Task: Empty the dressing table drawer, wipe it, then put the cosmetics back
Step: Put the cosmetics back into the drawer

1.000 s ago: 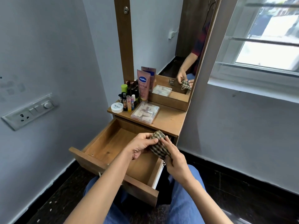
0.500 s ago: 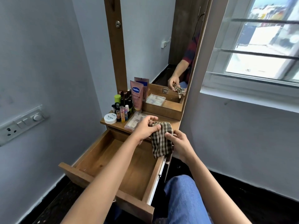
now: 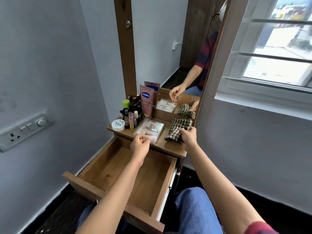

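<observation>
The wooden drawer [image 3: 81,182] is pulled out and holds nothing. On the dressing table top [image 3: 170,146], my right hand [image 3: 189,136] grips a checked cloth [image 3: 178,128] that lies at the right end by the mirror. My left hand [image 3: 140,145] hovers over the drawer's back edge, fingers curled with nothing in them, just in front of a clear plastic box [image 3: 149,127] of small cosmetics. A pink Vaseline tube [image 3: 146,102], a white round jar [image 3: 118,124] and several small bottles and lip balms [image 3: 131,115] stand at the left of the top.
A tall mirror [image 3: 168,48] rises behind the table top. A wall with a switch panel [image 3: 25,127] is close on the left. The right wall carries a window sill [image 3: 261,102]. My knees in blue jeans [image 3: 194,208] are under the drawer's right corner.
Both hands held the cloth over the drawer before. My right hand has carried it onto the table top at the right, and my left hand has let go and curled.
</observation>
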